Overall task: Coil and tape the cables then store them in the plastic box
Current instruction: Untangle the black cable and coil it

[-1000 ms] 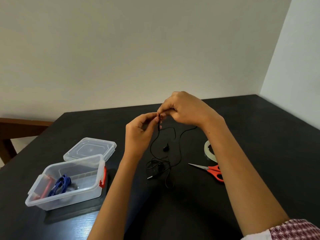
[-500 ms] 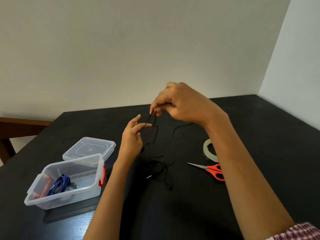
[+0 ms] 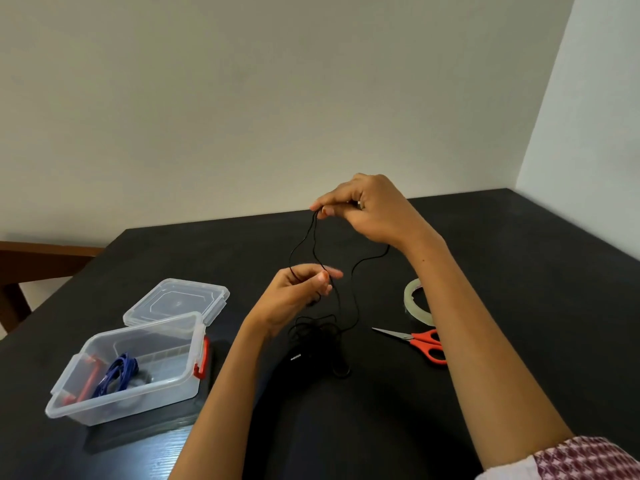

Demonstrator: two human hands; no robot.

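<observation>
A thin black cable (image 3: 353,285) hangs in loops between my two hands, its loose tangle lying on the dark table below. My right hand (image 3: 370,209) is raised and pinches the top of the loops. Lower down, my left hand (image 3: 298,292) curls its fingers around a strand of the same cable. The clear plastic box (image 3: 138,372) with red latches stands open at the left and holds a coiled blue cable (image 3: 117,374). A roll of clear tape (image 3: 414,299) lies to the right, partly hidden by my right forearm.
The box's clear lid (image 3: 176,301) lies flat just behind the box. Red-handled scissors (image 3: 420,342) rest on the table (image 3: 519,306) right of the cable tangle. A wooden rail (image 3: 45,254) runs past the table's left edge. Walls close off the back and right.
My right hand has lifted, drawing the cable loops up taller. My left hand has dropped away from it and slid lower along the cable.
</observation>
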